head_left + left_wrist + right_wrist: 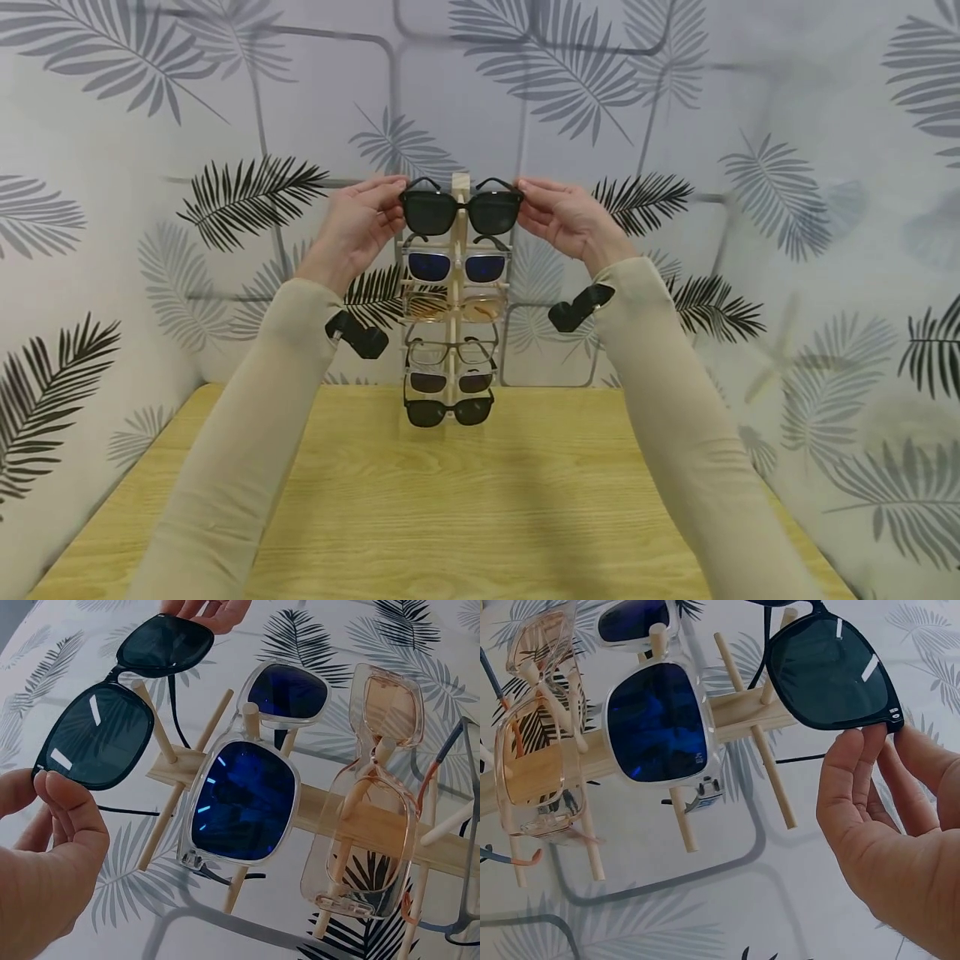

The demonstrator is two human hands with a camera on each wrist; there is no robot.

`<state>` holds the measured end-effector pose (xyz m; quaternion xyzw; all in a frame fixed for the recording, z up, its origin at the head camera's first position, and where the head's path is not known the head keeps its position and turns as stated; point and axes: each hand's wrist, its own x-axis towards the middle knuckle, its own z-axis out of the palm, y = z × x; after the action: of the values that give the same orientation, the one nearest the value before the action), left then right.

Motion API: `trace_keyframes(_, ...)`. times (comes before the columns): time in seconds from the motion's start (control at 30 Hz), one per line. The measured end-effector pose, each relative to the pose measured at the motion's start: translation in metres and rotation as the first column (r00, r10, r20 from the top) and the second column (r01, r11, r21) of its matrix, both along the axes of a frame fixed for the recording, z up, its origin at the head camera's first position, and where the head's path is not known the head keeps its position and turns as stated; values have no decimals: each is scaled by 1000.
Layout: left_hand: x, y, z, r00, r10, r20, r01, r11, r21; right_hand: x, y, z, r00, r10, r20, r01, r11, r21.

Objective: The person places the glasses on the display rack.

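Black-framed dark sunglasses (pixel 429 214) are at the top of a wooden eyewear stand (pixel 461 182), one lens on each side of its post. My left hand (pixel 358 223) pinches their left outer corner between thumb and fingers. At the opposite corner my right hand (pixel 564 218) pinches the frame the same way. In the left wrist view the bridge of the black sunglasses (pixel 97 735) is close to the top peg. Directly below sit clear-framed sunglasses with blue lenses (pixel 658 724), on their own pegs.
Lower on the stand hang glasses with peach-tinted lenses (pixel 480 309), thin-framed clear-lens glasses (pixel 427 353), and two dark pairs, the lowest being black sunglasses (pixel 426 413). The stand rises at the back of a wood-grain table (pixel 450 508), before a leaf-patterned backdrop (pixel 480 75).
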<state>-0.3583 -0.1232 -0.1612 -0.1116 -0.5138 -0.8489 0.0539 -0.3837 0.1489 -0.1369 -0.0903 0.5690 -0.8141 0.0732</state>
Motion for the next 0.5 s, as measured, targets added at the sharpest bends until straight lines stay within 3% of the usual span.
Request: trace_keyframes(0.5,-8,2,0,999,38,39,-36,998,-52,-9,-6,-8,998,-67,15,66,997,25)
